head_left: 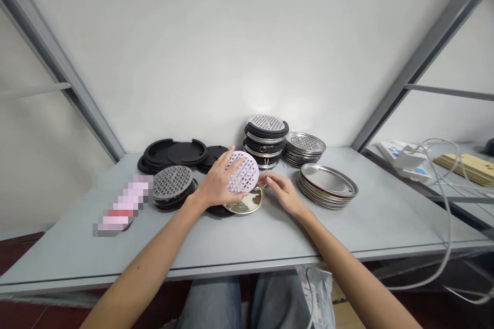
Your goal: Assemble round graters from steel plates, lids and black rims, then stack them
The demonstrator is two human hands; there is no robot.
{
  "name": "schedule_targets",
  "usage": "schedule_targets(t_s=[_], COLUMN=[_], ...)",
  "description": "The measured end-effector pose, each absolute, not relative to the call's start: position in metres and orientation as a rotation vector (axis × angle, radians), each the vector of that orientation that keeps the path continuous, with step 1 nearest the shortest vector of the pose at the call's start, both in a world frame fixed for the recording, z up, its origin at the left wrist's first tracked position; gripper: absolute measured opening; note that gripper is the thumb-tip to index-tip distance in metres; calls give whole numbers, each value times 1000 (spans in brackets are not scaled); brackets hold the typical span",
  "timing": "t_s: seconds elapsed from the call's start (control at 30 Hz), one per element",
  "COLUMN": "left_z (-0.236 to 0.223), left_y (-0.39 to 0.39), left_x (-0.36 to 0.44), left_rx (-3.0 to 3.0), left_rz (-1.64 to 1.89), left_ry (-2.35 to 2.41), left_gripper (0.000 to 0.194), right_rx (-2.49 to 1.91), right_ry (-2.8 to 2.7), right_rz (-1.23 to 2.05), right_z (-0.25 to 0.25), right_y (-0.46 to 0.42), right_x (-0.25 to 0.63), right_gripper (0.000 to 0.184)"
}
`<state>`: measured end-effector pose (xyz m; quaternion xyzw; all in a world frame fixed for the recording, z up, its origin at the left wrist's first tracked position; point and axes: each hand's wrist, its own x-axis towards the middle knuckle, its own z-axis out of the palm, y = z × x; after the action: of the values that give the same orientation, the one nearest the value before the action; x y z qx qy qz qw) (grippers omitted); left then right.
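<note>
My left hand (219, 181) grips a lilac perforated disc (244, 172) with rows of slots, thumb below it and fingers spread over its left side. The disc is tilted above a shiny gold-toned round plate (250, 201), which partly covers a black round piece (219, 212). At the disc's right edge is my right hand (281, 191), its fingertips drawn together; whatever they pinch is too small to make out. Just beyond those fingertips lies a thin metal clip (267, 164). A small ring (285, 166) lies on the table beside it.
Around the hands stand black round lids (173, 153), grey perforated discs (173, 183), a tall stack of black-and-silver rings (265, 139), silver perforated plates (306, 144) and smooth metal plates (328, 185). A pixelated patch (123, 206) covers something at left. A white cable (447, 226) hangs at right.
</note>
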<state>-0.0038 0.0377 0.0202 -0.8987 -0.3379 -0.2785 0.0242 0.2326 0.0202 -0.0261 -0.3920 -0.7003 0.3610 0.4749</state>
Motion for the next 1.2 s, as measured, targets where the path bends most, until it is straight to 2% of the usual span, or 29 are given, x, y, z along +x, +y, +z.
schedule_targets(t_s=[0.17, 0.27, 0.4, 0.53, 0.7, 0.83, 0.9, 0.97, 1.1, 1.2], left_z=[9, 7, 9, 13, 15, 6, 1, -2, -3, -1], left_y=[36, 34, 35, 36, 39, 41, 42, 42, 41, 39], left_x=[-11, -14, -16, -19, -29, -37, -39, -40, -40, -37], left_rx=[-2776, -2752, -2688, -2649, -2747, -2797, -2799, -2822, -2878, -2893], left_rz=[-875, -854, -908, -1003, -977, -905, -897, -869, -813, -830], left_ry=[-1052, -1097, -1127, -1056, -1119, -1219, -1262, -1275, -1257, -1251], left_gripper=[97, 98, 94, 86, 87, 54, 44, 47, 64, 54], right_rx=[-906, -863, -869, -931, -1007, -1092, -1110, -1124, -1168, -1193], right_ry=[-1622, -1578, -1482, -1391, -1386, -1439, -1484, -1528, -1626, -1725], right_rz=[1025, 1099, 1198, 1205, 1166, 1120, 1087, 1038, 915, 827], right_z=[-13, -2, -1, -11, -16, -17, -18, -20, -24, -26], right_y=[31, 47, 65, 72, 75, 75, 74, 75, 75, 76], right_x=[217, 205, 195, 199, 214, 218, 218, 218, 218, 218], right_gripper=[39, 32, 27, 31, 35, 36, 37, 38, 37, 32])
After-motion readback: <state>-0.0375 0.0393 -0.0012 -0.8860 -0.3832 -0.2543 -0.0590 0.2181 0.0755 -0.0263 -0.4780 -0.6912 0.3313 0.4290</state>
